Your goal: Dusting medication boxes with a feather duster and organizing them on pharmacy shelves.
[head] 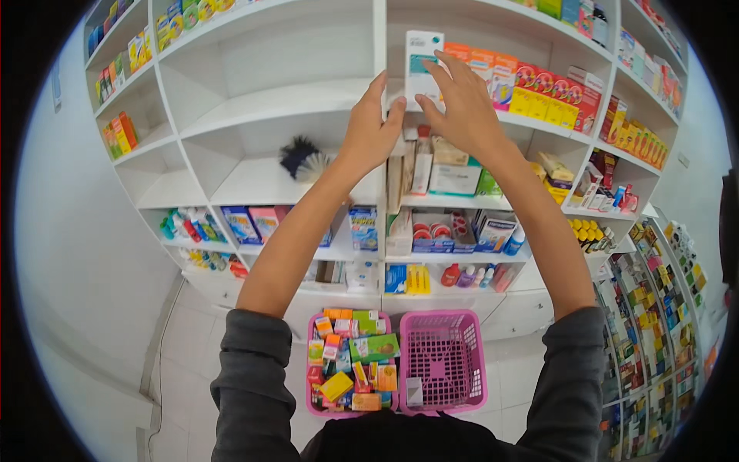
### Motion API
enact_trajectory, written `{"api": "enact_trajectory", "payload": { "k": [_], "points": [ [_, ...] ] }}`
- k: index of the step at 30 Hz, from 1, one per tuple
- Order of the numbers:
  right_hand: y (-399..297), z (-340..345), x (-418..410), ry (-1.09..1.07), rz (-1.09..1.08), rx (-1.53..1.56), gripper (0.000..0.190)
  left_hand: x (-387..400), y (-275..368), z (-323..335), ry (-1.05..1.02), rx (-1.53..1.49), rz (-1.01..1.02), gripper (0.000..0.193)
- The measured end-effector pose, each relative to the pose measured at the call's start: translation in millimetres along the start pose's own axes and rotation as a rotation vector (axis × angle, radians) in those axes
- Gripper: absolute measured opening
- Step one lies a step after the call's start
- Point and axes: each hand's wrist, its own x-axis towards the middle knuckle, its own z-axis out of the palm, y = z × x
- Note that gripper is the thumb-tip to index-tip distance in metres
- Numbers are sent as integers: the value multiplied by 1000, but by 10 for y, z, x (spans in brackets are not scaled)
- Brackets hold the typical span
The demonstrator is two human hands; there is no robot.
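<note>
A white carton with a green panel [424, 86] stands upright at the left end of a shelf, beside the white divider. My right hand [469, 112] is in front of its right side, fingers spread, and the fingertips overlap the carton's face. Whether they touch it cannot be told. My left hand [372, 130] is raised by the divider, just left of the carton's lower corner, thumb and index finger apart with nothing between them. Right of the carton, partly behind my right hand, stands a row of orange cartons [482, 64], then red and yellow cartons [542, 95].
Below stand a pink basket of mixed medicine boxes [375, 367] and another pink basket [441, 315] with one white box [414, 391] inside. A dark and pale feather duster [303, 159] lies on the left shelf. White vertical dividers [379, 40] separate compartments. Stocked racks [652, 312] stand at right.
</note>
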Motion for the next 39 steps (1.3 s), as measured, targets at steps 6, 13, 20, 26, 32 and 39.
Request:
{"api": "enact_trajectory", "payload": {
  "k": [6,13,20,26,32,39],
  "points": [
    [-1000,299,-414,-78,103,375,44,-785,-155,-664,-119,69,-52,51],
    [-1654,1325,-712,-260,158,400,41,-1382,-1116,-1200,-231,239,-146,59],
    [-1750,2134,-924,-634,243,92,47,-1760,-1687,-1486,-357,437,-255,64],
    [-1940,2017,-942,-641,299,65,56,-1977,-1657,-1600,-327,298,-243,63],
    [-2205,1382,-1201,-382,295,223,51,-2196,-1352,-1557,-249,169,-217,62],
    [-2497,485,-1956,-394,359,531,58,-2671,-722,-1003,-153,-452,-679,44]
  ]
}}
